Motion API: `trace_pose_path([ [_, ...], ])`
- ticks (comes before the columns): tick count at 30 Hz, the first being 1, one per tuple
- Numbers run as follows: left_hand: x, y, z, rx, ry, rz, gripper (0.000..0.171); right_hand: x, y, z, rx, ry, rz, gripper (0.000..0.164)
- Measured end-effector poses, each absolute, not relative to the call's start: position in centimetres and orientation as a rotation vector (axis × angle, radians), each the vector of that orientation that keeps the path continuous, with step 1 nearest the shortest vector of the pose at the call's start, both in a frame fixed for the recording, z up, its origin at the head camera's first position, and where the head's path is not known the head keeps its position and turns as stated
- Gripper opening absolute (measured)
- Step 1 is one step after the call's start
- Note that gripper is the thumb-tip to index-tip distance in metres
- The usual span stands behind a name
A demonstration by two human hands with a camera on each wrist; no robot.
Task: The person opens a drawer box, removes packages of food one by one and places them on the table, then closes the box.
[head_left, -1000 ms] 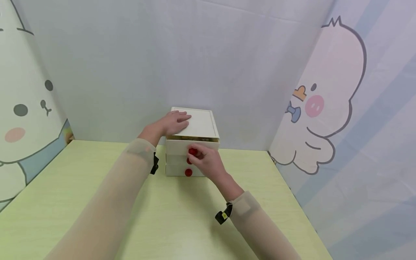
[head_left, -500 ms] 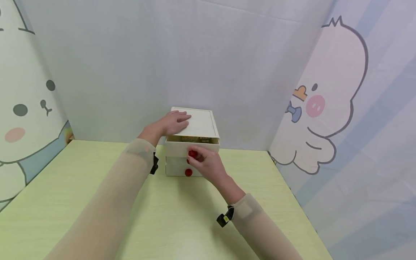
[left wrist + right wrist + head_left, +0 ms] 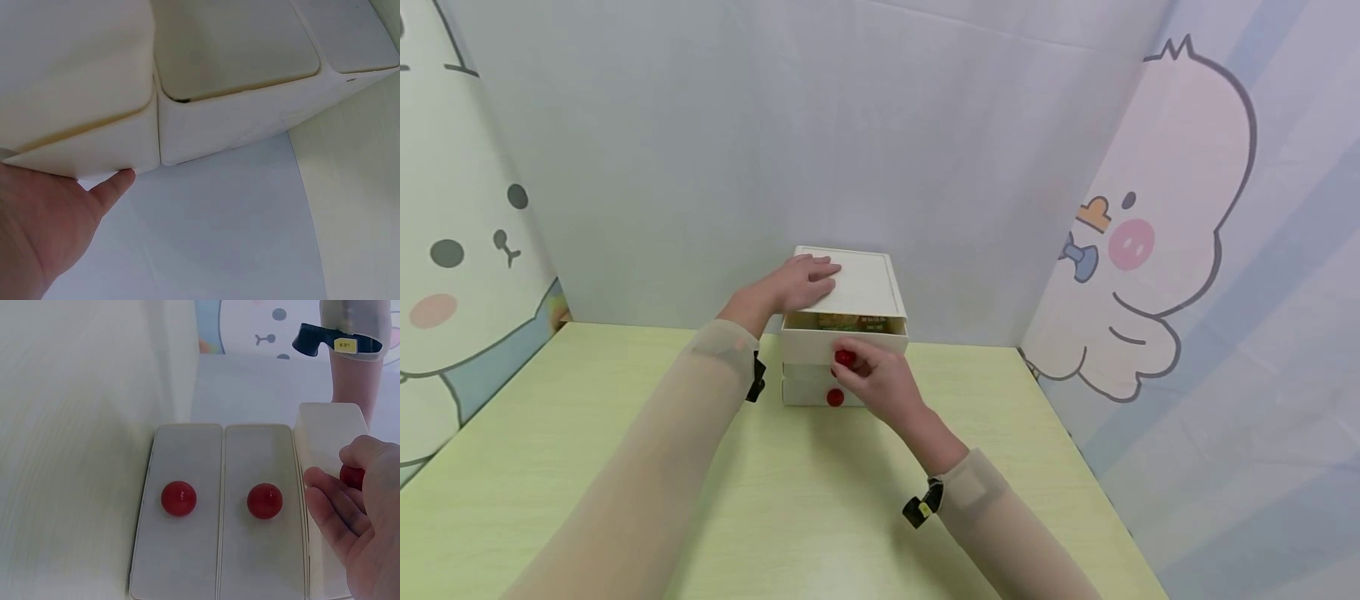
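A small white drawer cabinet (image 3: 861, 283) with red round knobs stands at the back of the table. My left hand (image 3: 801, 283) lies flat on the left part of its top, fingers spread; the left wrist view shows the thumb along the cabinet's edge. With thumb and fingertips my right hand (image 3: 880, 375) pinches the red knob (image 3: 845, 357) of the top drawer (image 3: 808, 345). That drawer is pulled partway out, and something with a coloured print (image 3: 850, 322) shows inside. Two lower drawers, with their knobs (image 3: 179, 499), are closed in the right wrist view.
The pale yellow-green table (image 3: 805, 517) spreads out in front of the cabinet. Directly behind it hangs a grey-white curtain (image 3: 700, 167). Cartoon figures (image 3: 1165, 208) are printed on the side curtains. Black camera straps (image 3: 922, 504) sit on both wrists.
The top drawer has come further out toward me, with my right hand on its knob. More of the printed contents shows. My left hand has stayed on the cabinet top.
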State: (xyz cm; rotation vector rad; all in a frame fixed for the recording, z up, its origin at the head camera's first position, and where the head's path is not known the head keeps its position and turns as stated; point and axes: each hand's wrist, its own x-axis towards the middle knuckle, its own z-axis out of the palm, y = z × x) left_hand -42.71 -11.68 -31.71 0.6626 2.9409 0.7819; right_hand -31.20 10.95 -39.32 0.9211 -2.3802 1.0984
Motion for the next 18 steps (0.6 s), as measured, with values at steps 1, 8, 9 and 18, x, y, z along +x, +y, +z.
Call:
trace_pose_path([
  [1,-42.7,-11.7,-31.7,0.663,2.941,0.779,0.061,-31.2,11.0,-39.3,0.920,-2.383,1.099,0.024],
  [8,-42.3,-11.5,-31.7,0.658,2.943,0.793,0.060,-30.6,11.3,-39.3,0.918,-2.407,1.099,0.024],
  [9,-42.2,-11.4,-31.6,0.656,2.944,0.795,0.060,-30.5,11.4,-39.3,0.921,-2.406,1.103,0.024],
  [18,-41.3,-11.0,-31.3,0.641,2.950,0.790,0.060,-29.9,12.0,-39.4,0.964,-2.386,1.095,0.024],
])
